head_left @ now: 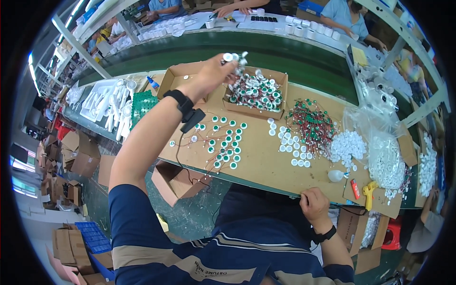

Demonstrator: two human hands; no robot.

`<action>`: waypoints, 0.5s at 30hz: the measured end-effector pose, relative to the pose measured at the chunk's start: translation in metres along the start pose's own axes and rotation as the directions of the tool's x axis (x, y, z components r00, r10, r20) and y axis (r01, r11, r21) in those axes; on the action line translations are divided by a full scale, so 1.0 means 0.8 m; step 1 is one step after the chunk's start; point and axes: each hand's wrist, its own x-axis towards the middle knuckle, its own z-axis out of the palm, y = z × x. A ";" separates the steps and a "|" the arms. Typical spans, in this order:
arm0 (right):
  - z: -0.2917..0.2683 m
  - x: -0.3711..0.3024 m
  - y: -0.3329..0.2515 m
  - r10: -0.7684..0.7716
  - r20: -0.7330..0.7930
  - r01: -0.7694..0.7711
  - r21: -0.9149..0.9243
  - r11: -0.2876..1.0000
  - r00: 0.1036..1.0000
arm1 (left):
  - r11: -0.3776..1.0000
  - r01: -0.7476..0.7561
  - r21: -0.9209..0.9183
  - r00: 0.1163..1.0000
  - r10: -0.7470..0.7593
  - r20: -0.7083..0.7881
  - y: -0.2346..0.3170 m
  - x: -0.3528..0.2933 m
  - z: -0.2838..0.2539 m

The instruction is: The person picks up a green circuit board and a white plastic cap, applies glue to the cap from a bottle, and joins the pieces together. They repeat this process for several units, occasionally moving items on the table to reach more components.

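My left hand [216,72] is raised over the cardboard box at the back. Its fingers are closed around a handful of white round caps [236,58], several of them poking out past the fingertips. Below it, the open box [257,113] is heaped with white caps bearing green discs and thin wires [259,92]. Capped green discs with red wires [228,145] lie in loose rows on the cardboard-covered table, under my left forearm. My right hand [314,203] rests at the table's near edge, its fingers curled in and nothing visible in them.
A tangle of green discs on red wires [313,124], plain white caps [295,147] and a white cap pile [348,146] lie to the right. Near them are a squeeze bottle [335,176], red tube [355,189] and yellow glue gun [369,194]. A green conveyor [304,54] runs behind; co-workers sit beyond.
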 end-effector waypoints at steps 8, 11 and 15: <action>0.002 -0.001 -0.001 0.003 0.007 -0.003 0.031 1.000 1.000 | 0.983 -0.075 0.165 0.997 0.072 0.024 -0.033 -0.036 0.012; 0.002 -0.002 0.001 0.011 0.009 -0.011 0.008 1.000 1.000 | 0.966 -0.072 0.248 0.997 0.080 -0.021 -0.042 -0.066 -0.033; 0.002 -0.004 0.006 0.009 0.003 -0.009 0.000 1.000 1.000 | 0.916 -0.052 0.399 0.987 0.107 -0.118 -0.055 -0.138 -0.083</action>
